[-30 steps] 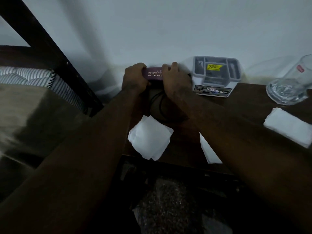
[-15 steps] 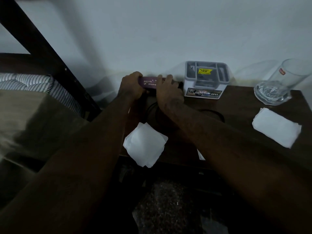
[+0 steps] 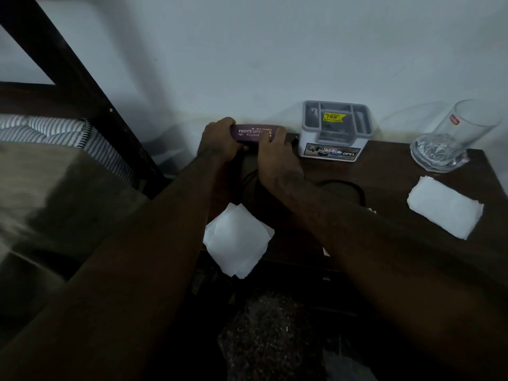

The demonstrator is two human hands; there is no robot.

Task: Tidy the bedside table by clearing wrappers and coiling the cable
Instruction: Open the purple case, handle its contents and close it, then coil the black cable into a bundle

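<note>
Both hands on the maroon spectacle case (image 3: 253,133) at the back of the counter (image 3: 398,171), against the wall: left hand (image 3: 218,138) wrapped round its left end, right hand (image 3: 275,155) pinching the right end, fingers curled over the top. Versus a second ago the case sits lower and closer to the grey organiser (image 3: 335,130); I read it as being set down there, out of the way. Task items untouched: black cable (image 3: 343,185) loose on the counter under my right forearm, not coiled. White wrappers lie at the front edge (image 3: 239,240) and right side (image 3: 445,207), same spots as before. Glass (image 3: 450,138) stays at back right.
</note>
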